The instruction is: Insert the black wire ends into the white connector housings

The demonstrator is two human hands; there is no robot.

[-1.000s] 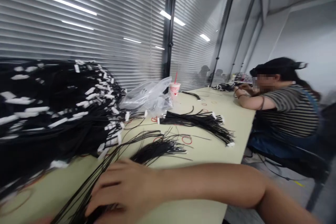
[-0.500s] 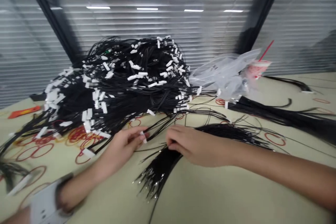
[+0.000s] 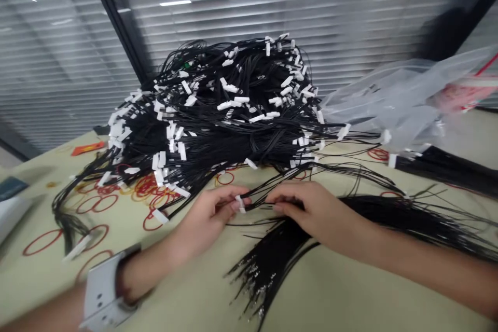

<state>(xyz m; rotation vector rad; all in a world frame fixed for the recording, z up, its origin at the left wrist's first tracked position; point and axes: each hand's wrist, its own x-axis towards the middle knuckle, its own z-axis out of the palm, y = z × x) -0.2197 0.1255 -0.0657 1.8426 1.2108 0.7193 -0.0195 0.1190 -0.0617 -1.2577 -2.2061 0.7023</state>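
Observation:
My left hand pinches a small white connector between thumb and fingertips, with several thin black wires running from it to the right. Just right of the connector, the thumb and forefinger of my right hand are pinched together around what looks like a thin black wire. Beneath and beside that hand lies a bundle of loose black wires with shiny metal tips fanned toward the front. More of the black wires stretch to the right behind my forearm.
A large heap of black cables with white connectors stands behind my hands. Red and yellow rubber bands are scattered at left, near an orange packet. A clear plastic bag and another cable bundle are at right.
The view has swung left, so everything appears further right. My right fingertips are a little closer to the white connector, which stays in my left hand.

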